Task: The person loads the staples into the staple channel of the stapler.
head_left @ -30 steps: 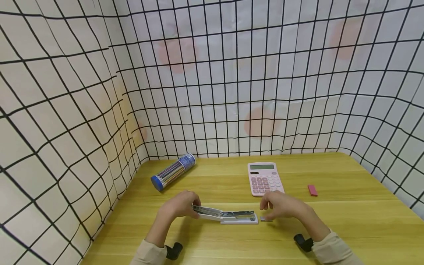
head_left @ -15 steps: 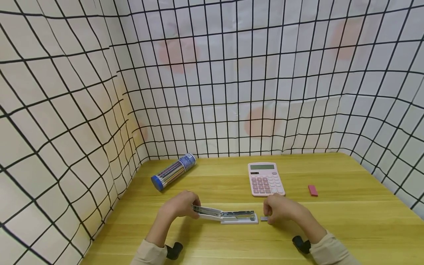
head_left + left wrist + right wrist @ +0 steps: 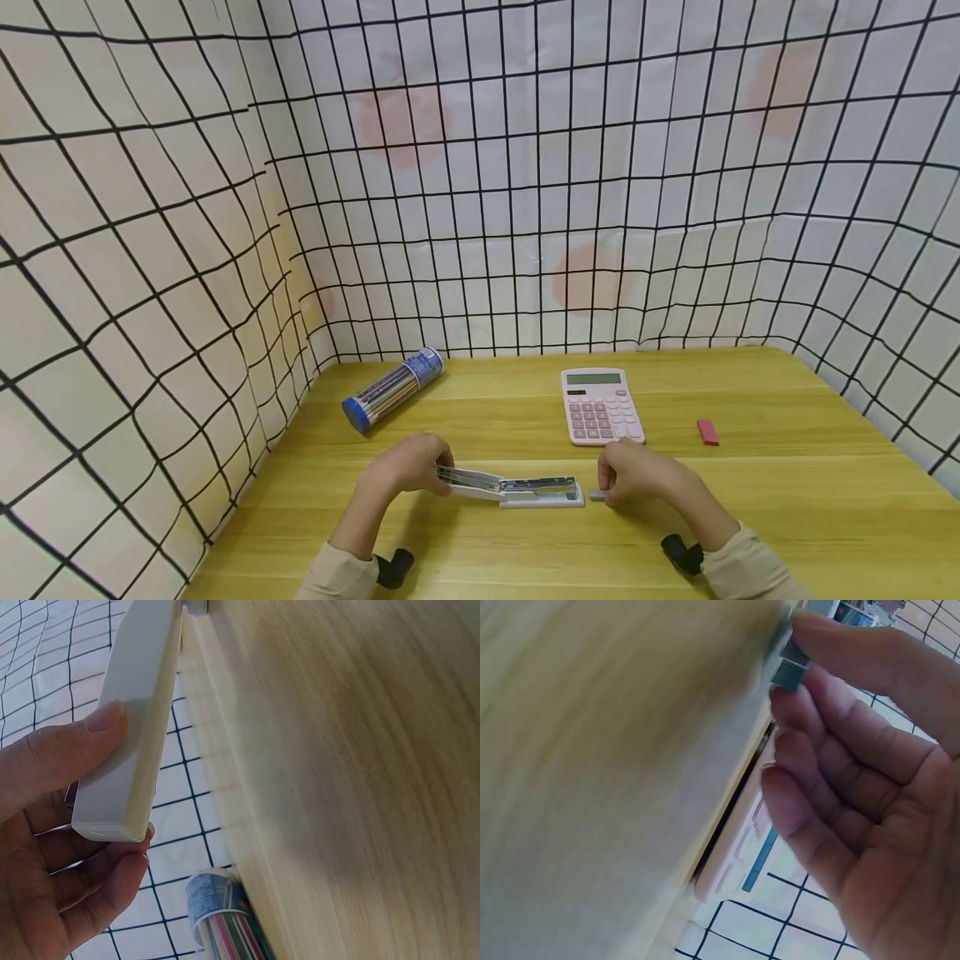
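Right hand has brought its thumb and finger together; a second ago they stood apart around the gray strip. Now it pinches the strip, down by the table. Tan sleeves and black clips are nearest, at the wrists. The left hand stays put, with its thumb and fingers squeezing the top part of the white stapler. That part is folded back to the left and tipped up, and the base sits flat. The strip is just past the base's right end, well in from the table's side edges. Farther back, a pink calculator lies toward the far edge. A small red block lies to its right. A tub of pencils lies on its side near the far left corner. Beyond the far edge is a white cloth with black lines.
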Demonstrator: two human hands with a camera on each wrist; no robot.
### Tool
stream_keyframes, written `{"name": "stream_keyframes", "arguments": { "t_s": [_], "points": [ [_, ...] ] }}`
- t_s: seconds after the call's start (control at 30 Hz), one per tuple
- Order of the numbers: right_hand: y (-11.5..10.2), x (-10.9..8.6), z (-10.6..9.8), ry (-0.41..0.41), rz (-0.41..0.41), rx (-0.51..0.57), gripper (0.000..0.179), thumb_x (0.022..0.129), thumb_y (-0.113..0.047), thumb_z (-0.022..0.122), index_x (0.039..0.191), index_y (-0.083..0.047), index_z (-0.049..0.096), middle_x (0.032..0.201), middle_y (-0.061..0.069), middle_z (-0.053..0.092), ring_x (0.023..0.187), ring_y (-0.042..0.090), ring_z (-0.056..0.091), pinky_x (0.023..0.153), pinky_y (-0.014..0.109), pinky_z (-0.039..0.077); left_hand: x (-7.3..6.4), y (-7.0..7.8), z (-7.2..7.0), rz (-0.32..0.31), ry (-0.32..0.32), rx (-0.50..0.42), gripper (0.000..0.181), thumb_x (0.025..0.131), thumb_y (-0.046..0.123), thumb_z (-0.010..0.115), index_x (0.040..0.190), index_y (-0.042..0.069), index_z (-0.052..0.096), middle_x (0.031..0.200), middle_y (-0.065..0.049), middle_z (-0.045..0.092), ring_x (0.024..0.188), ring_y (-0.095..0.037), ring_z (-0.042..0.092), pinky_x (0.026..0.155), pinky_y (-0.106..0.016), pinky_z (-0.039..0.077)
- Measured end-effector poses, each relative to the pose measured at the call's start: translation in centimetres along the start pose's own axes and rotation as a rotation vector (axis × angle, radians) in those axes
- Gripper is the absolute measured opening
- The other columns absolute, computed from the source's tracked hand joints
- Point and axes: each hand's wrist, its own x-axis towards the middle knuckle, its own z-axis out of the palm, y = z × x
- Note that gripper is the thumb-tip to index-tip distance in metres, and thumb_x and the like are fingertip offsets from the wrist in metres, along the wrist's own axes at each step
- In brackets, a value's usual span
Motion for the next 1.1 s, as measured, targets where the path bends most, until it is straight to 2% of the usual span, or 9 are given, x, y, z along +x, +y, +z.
{"name": "stream_keyframes", "arguments": {
  "t_s": [0.13, 0.43, 0.6, 0.87, 1.1],
  "points": [
    [-0.2, 0.0, -0.3, 0.010, 0.005, 0.015, 0.016, 0.069, -0.007, 0.079, 0.070, -0.015, 0.065, 0.067, -0.008, 0.058, 0.062, 0.007, 0.050, 0.056, 0.021, 0.043, -0.1, 0.1, -0.1, -0.004, -0.002, -0.001, 0.022, 0.073, 0.014, 0.083, 0.090, 0.007, 0.072, 0.083, 0.003, 0.067, 0.072, -0.010, 0.052, 0.066, -0.028, 0.048],
    [-0.6, -0.1, -1.4, 0.092, -0.065, -0.013, 0.011, 0.070, -0.006, 0.074, 0.072, -0.014, 0.066, 0.067, -0.009, 0.058, 0.063, 0.004, 0.049, 0.058, 0.019, 0.044, -0.1, 0.2, -0.2, 0.003, 0.001, -0.006, 0.022, 0.073, 0.012, 0.083, 0.090, 0.005, 0.072, 0.083, 0.002, 0.067, 0.071, -0.010, 0.053, 0.066, -0.028, 0.048],
    [-1.0, -0.3, -1.8, 0.109, -0.077, -0.024, 0.010, 0.072, -0.008, 0.074, 0.073, -0.014, 0.066, 0.068, -0.010, 0.057, 0.063, 0.004, 0.048, 0.058, 0.019, 0.043, -0.3, 0.3, -0.4, 0.015, -0.002, 0.000, 0.020, 0.074, 0.011, 0.081, 0.090, 0.004, 0.072, 0.083, 0.002, 0.067, 0.071, -0.009, 0.053, 0.067, -0.029, 0.049],
    [-1.4, -0.1, -1.6, 0.110, -0.099, -0.035, 0.008, 0.074, -0.009, 0.073, 0.075, -0.014, 0.068, 0.069, -0.011, 0.058, 0.062, 0.003, 0.047, 0.058, 0.019, 0.043, -0.2, 0.1, 0.0, 0.010, 0.004, 0.002, 0.022, 0.072, 0.013, 0.083, 0.090, 0.005, 0.072, 0.082, 0.002, 0.067, 0.071, -0.009, 0.052, 0.066, -0.027, 0.048],
    [-1.6, 0.2, -1.2, 0.123, -0.159, -0.050, 0.006, 0.074, -0.008, 0.073, 0.075, -0.013, 0.069, 0.070, -0.012, 0.059, 0.063, 0.000, 0.047, 0.059, 0.019, 0.044, 0.0, 0.0, 0.0, 0.016, 0.008, 0.006, 0.022, 0.073, 0.013, 0.083, 0.090, 0.005, 0.072, 0.083, 0.001, 0.068, 0.071, -0.010, 0.053, 0.065, -0.027, 0.048]
  ]
}}
